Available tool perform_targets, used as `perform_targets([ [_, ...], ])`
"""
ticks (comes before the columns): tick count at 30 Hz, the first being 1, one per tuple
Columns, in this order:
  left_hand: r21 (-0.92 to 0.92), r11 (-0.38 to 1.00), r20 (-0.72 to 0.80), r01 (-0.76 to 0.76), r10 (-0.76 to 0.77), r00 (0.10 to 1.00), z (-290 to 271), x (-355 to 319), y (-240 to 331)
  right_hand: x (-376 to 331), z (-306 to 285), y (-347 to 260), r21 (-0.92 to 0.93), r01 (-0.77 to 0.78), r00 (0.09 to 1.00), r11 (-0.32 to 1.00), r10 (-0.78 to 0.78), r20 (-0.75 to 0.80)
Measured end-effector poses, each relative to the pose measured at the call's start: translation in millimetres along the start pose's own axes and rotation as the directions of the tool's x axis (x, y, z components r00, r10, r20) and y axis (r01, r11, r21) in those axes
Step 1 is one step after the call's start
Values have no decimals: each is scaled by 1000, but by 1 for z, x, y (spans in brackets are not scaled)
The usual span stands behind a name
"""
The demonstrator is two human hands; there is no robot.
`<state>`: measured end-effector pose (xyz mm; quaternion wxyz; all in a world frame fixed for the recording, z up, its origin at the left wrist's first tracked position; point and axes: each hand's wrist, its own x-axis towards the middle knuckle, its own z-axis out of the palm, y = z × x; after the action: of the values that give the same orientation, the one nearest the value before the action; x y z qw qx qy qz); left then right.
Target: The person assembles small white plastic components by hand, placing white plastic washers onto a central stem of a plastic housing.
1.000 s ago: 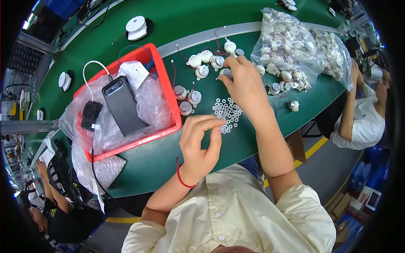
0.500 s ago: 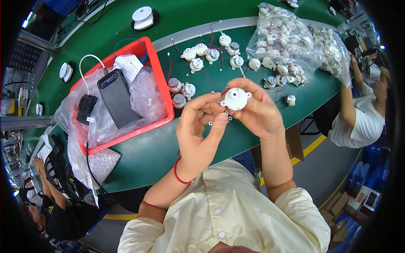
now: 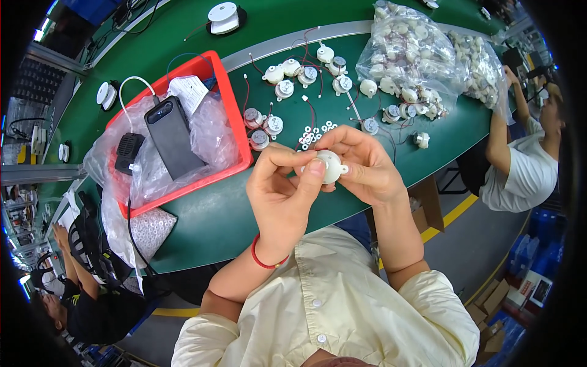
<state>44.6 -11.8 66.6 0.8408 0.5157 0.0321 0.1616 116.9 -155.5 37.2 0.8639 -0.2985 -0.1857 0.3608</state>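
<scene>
Over the near edge of the table, both hands hold a small round white gear motor [image 3: 332,169] with side ears. My left hand [image 3: 278,189] is closed, its thumb and forefinger pressed at the motor's left side and front face; whether a small part sits under the thumb is hidden. My right hand [image 3: 373,174] grips the motor's right side between thumb and fingers. Just beyond the fingertips lies a loose group of small white rings [image 3: 312,136]. Several more white and silver motors [image 3: 284,89] with red and dark leads are spread on the green tabletop [image 3: 214,229].
To the left stands a red bin [image 3: 243,160] holding clear plastic, a dark phone [image 3: 174,137] and a black adapter [image 3: 129,153]. A bag of white rings [image 3: 153,232] sits beside it. Clear bags of motors [image 3: 409,49] lie at the far right. People work on either side.
The motor and both hands have come slightly nearer and left, uncovering the rings and another motor. My left thumb has moved onto the motor's face. The view has shifted slightly.
</scene>
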Motion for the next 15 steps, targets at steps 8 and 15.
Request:
perform_targets([
  [8,116,993,-26,7,-4,1000,-5,0,0,4,5,-1,41,-62,993,997,65,-101],
  [15,442,896,-37,-50,73,997,-29,-6,-18,84,8,-7,-844,35,925,535,-336,-174],
])
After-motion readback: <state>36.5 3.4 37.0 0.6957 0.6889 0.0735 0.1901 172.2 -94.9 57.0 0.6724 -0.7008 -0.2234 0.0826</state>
